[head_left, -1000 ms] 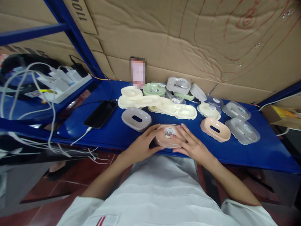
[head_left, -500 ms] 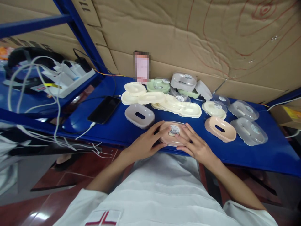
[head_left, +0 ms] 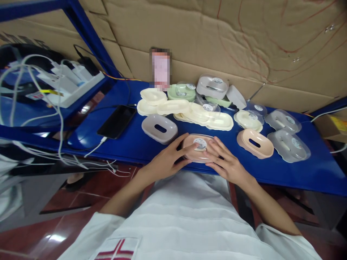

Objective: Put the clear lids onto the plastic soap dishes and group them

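Observation:
A pink soap box (head_left: 195,155) with a clear lid and a round white label lies at the table's front edge. My left hand (head_left: 168,158) grips its left end, one finger stretched over the lid beside the label and the thumb low at the near side. Around the right end is my right hand (head_left: 227,163), fingers spread across the lid and side. Just behind my left hand sits a grey soap box base (head_left: 170,136) with an oval slot. A peach base (head_left: 261,151) of the same shape stands right of my right hand.
Several cream soap trays (head_left: 173,107) lie across the middle. Green boxes (head_left: 177,94) and a lidded grey box (head_left: 208,86) stand behind them. Clear lids (head_left: 290,146) rest at the right. A black phone (head_left: 117,122) with a white cable lies left, near a power strip (head_left: 78,94).
The whole view has shifted slightly, with the table sitting a little higher in it. Both hands stay on the pink soap box, with only slight finger movement on the lid.

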`<state>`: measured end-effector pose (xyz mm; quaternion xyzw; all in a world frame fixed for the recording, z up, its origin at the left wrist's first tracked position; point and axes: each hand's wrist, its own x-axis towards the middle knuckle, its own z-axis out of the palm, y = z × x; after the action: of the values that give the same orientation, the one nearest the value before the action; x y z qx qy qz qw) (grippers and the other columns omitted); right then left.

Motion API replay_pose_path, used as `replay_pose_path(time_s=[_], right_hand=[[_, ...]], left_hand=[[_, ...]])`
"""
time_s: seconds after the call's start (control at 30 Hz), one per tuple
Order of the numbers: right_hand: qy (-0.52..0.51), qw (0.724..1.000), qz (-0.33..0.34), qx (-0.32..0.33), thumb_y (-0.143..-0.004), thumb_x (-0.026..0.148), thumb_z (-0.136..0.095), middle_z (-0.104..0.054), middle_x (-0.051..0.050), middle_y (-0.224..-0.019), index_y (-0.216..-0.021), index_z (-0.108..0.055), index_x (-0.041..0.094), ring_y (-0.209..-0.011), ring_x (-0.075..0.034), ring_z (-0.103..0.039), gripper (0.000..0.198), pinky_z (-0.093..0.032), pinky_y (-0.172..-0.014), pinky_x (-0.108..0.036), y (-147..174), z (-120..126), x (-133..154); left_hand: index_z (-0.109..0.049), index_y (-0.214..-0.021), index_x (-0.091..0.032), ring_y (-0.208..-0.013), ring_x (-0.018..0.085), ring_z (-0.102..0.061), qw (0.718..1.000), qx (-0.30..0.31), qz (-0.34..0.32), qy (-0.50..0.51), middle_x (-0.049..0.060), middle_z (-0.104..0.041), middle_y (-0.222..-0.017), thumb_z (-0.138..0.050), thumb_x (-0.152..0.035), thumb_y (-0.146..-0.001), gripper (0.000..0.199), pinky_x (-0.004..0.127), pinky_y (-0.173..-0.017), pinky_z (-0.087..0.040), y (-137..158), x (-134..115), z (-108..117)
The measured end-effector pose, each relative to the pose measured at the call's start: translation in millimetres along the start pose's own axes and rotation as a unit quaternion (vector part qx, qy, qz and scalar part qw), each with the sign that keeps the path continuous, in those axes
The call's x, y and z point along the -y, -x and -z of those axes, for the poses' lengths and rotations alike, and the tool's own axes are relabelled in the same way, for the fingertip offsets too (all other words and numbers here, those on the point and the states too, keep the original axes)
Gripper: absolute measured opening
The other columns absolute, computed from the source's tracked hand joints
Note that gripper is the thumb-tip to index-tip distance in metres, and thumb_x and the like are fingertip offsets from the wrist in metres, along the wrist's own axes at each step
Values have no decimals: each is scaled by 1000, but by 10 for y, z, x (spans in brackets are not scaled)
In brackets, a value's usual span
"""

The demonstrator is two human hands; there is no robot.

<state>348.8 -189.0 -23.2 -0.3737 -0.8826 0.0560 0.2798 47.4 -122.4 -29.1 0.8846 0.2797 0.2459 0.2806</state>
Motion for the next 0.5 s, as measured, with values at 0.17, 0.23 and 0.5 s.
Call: replay_pose_path(time_s=[0.17,0.23,0.5], right_hand=[[28,999,10,-16,-99,15,-74,-37,-7,-176,-172,-32,34,-165,-37,-30,86,-42,-131,-63,4,-10,25],[38,999,11,-18,-99,16,-75,-41,-8,-174,-173,-31,33,-164,-35,-33,88,-43,-131,-61,-6,-6,39],[-5,998,-58,-15,-97,34,-80,-36,-9,-177,-175,-23,36,-164,-34,-34,97,-42,-131,-59,-18,15,25]], left_hand=[[-39,-168,-43,-160,34,-44,1000,-11,2,-5,9,-29,-178,-63,-40,-108,64,54,-126,-49,-3,7,-15],[-41,-167,-43,-158,35,-47,1000,-18,1,-7,9,-32,-177,-64,-41,-108,64,55,-125,-50,2,13,-26],[-40,-168,-42,-158,35,-47,1000,-14,12,2,10,-36,-173,-61,-43,-109,63,54,-124,-51,27,31,-21]])
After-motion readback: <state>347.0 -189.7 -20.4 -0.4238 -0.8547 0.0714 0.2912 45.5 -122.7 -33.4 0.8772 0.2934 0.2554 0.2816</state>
